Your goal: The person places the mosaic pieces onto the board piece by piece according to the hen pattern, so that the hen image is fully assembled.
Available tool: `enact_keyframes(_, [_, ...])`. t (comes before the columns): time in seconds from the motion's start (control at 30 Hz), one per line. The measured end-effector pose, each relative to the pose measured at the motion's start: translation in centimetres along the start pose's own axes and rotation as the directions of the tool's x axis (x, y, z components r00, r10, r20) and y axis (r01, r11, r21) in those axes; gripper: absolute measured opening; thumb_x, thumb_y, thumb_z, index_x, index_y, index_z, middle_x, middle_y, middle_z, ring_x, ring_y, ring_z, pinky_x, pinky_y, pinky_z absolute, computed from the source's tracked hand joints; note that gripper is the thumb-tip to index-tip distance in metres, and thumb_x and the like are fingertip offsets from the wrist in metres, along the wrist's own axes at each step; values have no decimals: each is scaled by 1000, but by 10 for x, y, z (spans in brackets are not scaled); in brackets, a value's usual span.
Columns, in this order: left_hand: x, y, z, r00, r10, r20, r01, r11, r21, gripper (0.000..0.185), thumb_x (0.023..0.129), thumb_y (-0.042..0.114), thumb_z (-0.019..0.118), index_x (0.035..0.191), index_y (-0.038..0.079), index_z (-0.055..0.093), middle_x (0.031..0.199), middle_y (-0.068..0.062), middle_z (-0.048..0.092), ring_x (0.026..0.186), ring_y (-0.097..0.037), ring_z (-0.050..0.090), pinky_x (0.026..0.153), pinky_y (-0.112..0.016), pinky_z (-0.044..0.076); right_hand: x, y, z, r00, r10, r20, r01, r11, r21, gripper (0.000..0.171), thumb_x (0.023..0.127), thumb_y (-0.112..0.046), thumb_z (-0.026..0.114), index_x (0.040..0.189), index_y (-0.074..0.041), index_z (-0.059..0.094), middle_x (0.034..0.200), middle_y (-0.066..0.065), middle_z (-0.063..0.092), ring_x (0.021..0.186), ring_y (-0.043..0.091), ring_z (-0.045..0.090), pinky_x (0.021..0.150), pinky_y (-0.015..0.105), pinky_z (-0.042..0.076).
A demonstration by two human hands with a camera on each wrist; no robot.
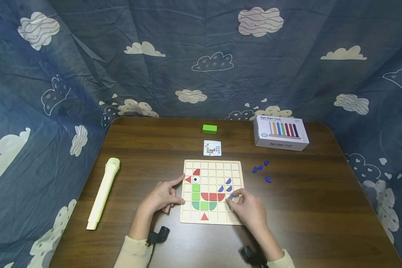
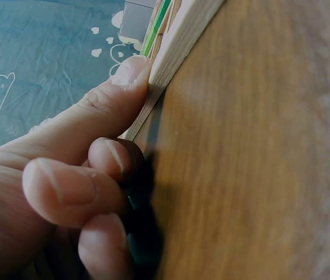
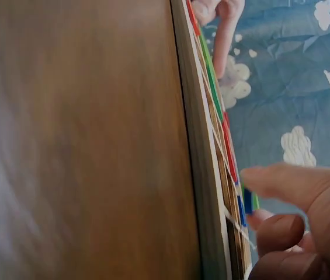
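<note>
I see left hand point(image 1: 162, 197) braced on board point(image 1: 211, 164) left edge, thumb and index on rim, other fingers curled, holding nothing. Right hand point(image 1: 248, 209) over board's right side, fingertips pinching blue piece point(image 1: 230, 197) on grid. Board mid-tabletop point(image 1: 321, 193). Wrist views blurred; piece mostly hidden by fingers.
</note>
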State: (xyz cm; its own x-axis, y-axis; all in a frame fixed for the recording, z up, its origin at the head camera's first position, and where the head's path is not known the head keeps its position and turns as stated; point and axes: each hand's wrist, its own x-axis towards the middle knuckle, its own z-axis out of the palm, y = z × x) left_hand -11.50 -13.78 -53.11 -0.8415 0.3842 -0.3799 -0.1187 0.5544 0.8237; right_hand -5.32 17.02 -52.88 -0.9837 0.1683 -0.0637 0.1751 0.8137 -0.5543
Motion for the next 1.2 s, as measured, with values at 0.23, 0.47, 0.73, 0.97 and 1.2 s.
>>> enact_keyframes(0.23, [0,0,0,1000,5,2,-5,1000,0,93,77,26,87,155,33,36,56,-6,61,34,-13,53,34,-32,48,1,1,6,1000,0,-10,0,1000,-20,32,77,-36,82,96,-12,73,53,-5,51,47,12,42,44,25,26])
enact_keyframes(0.47, [1,-1,0,1000,4,-1,-4,1000,-1,93,77,26,87,155,33,36,57,-5,61,34,-13,53,34,-32,48,4,1,3,1000,-1,14,1,1000,-23,34,77,-39,83,96,-12,73,55,-4,52,49,12,43,45,26,28])
enact_keyframes(0.73, [-1,2,-1,1000,-9,-3,9,1000,5,93,77,26,87,155,33,36,57,-6,61,35,-13,52,35,-29,47,5,-1,3,1000,11,19,-11,1000,-27,35,77,-39,83,97,-12,74,56,-4,53,49,13,43,46,26,28])
enact_keyframes(0.97, [-1,1,0,1000,-24,2,24,1000,2,94,77,27,87,155,33,35,56,-5,59,35,-13,52,34,-28,46,4,3,0,999,22,30,-23,999,27,34,78,-40,83,99,-14,72,57,-3,52,49,12,42,44,25,28])
enact_keyframes(1.2, [-1,1,0,1000,-9,1,9,1000,-3,93,77,26,87,155,31,36,57,-7,60,34,-13,52,34,-29,46,24,36,-32,994,56,-95,-46,993,106,36,85,-40,78,107,-14,70,55,-2,52,46,12,41,41,24,28])
